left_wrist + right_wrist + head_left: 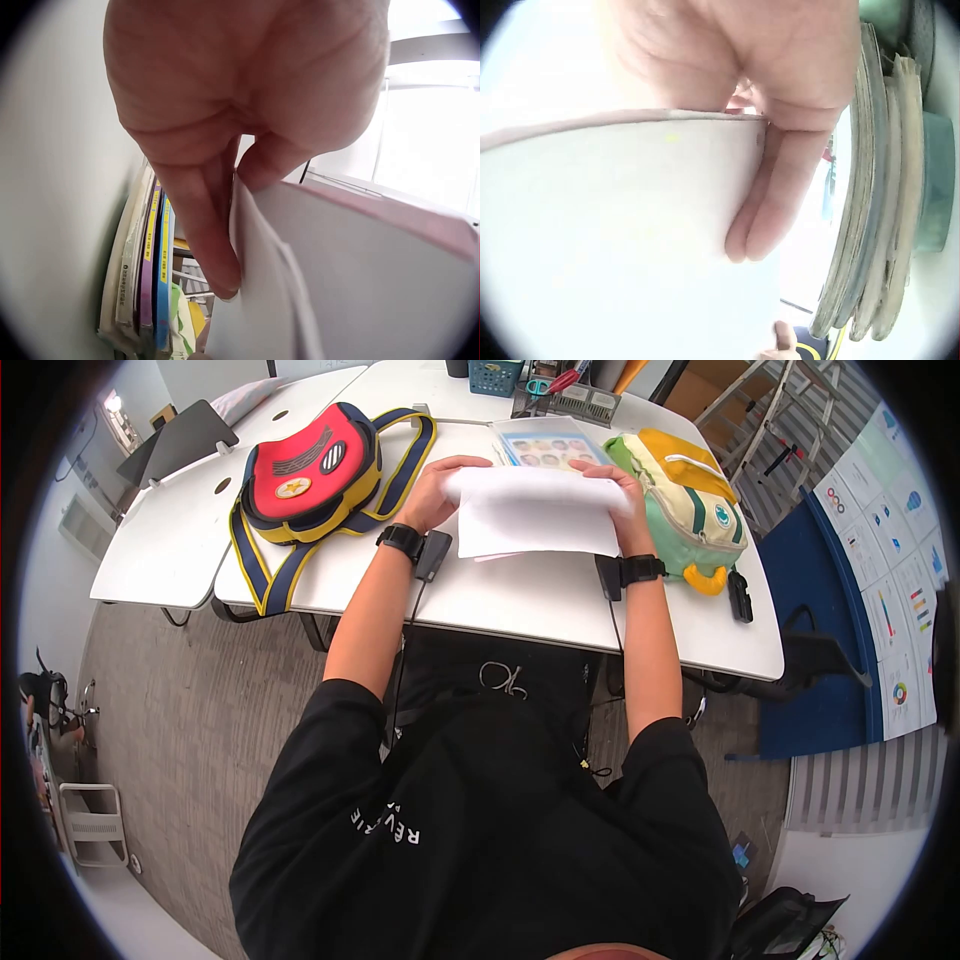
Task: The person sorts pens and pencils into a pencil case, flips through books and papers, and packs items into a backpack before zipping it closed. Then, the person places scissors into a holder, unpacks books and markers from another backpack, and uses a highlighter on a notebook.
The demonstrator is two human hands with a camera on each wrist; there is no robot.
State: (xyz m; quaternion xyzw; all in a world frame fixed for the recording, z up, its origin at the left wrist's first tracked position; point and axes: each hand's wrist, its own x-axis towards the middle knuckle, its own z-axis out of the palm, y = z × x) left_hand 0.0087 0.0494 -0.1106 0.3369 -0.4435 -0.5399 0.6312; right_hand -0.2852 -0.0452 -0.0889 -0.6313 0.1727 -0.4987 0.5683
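evidently the step in hand is handling white paper point(540, 528), held up by both hands over the near part of the desk point(345, 575), between a red bag point(310, 465) and a green and cream bag point(690, 510). the left hand point(432, 498) pinches one side of it, thumb on one face and fingers on the other, as the left wrist view shows; the right hand point(628, 508) grips the opposite side in much the same way, its fingers laid along the face. a pinkish edge point(442, 234) shows along the paper, so it may be several sheets or a thin booklet; which, i cannot tell. the upper part is blurred in the head view, and whether the lower edge touches the desk is unclear. just beyond lies a cover with round pictures point(550, 448), and the wrist views show a stack of books point(150, 270) close by. my guess is that the paper is being straightened or looked over; the next move would call for an even hold on both sides, then easing it down flat without creasing a corner.
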